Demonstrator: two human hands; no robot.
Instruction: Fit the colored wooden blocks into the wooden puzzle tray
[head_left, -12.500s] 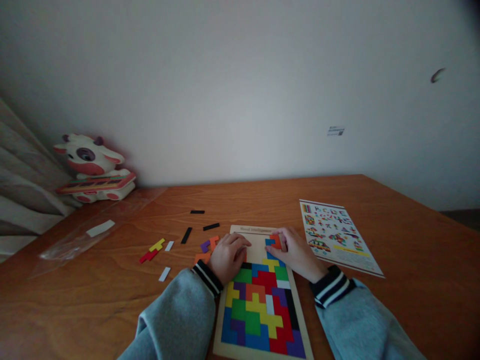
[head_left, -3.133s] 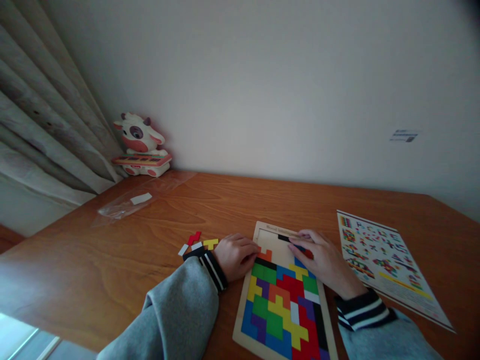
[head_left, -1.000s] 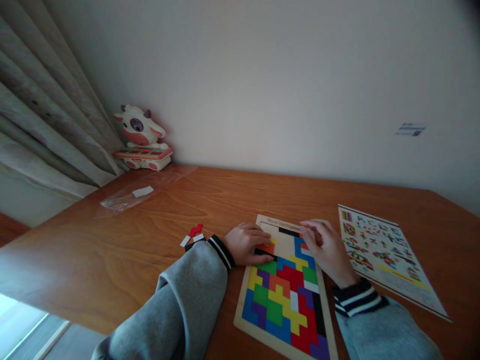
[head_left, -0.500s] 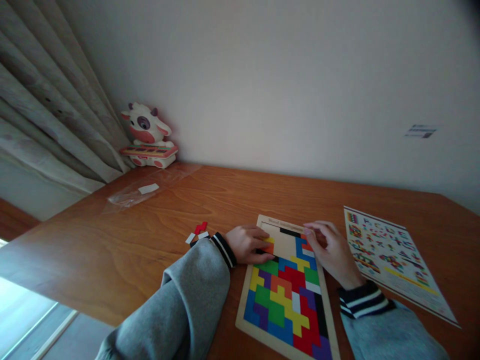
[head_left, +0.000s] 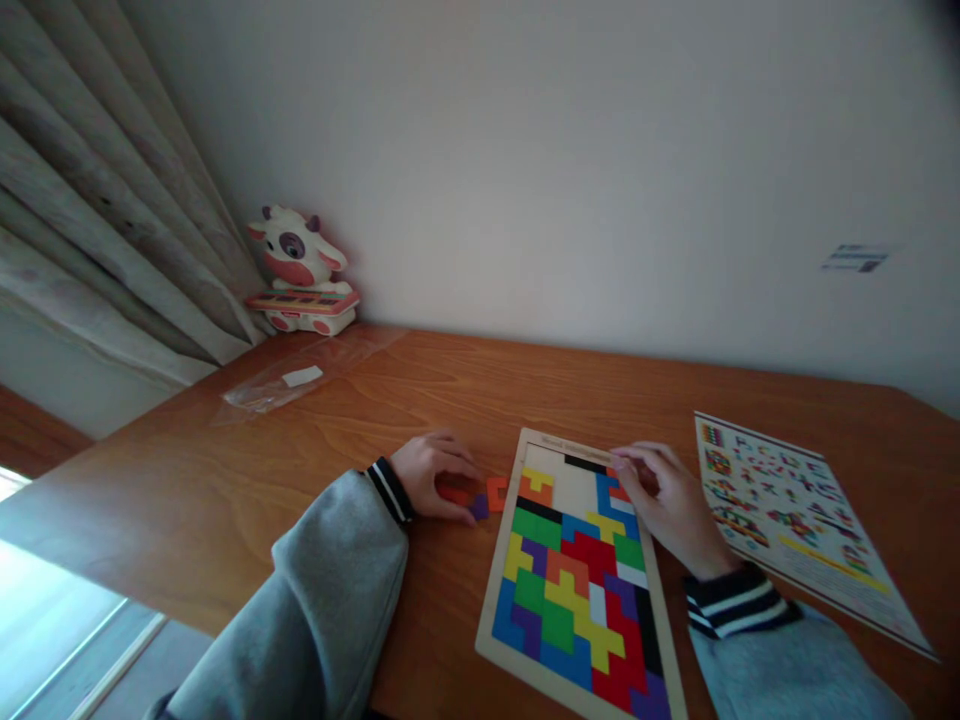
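Observation:
A wooden puzzle board (head_left: 491, 610) lies on the table, mostly filled with coloured block pieces; bare wood shows in its upper part. My left hand (head_left: 436, 475) is left of the board, fingers apart and curved over loose pieces on the table. An orange piece (head_left: 493, 494) and a purple piece (head_left: 480, 507) show by its fingertips, and a red-orange piece (head_left: 453, 494) lies between thumb and fingers. My right hand (head_left: 660, 500) rests at the board's upper right edge, thumb and index finger near each other; whether anything is between them is too small to tell.
On the right lies a printed pattern sheet (head_left: 795, 520). A clear plastic bag (head_left: 262, 398) with a white label is at the back left, near a cow toy with a keyboard (head_left: 304, 280). A curtain (head_left: 112, 200) hangs at the left.
My left hand has moved left off the board onto the loose pieces, uncovering the yellow and orange pieces and a black one at the board's left. My right hand has stayed nearly in place.

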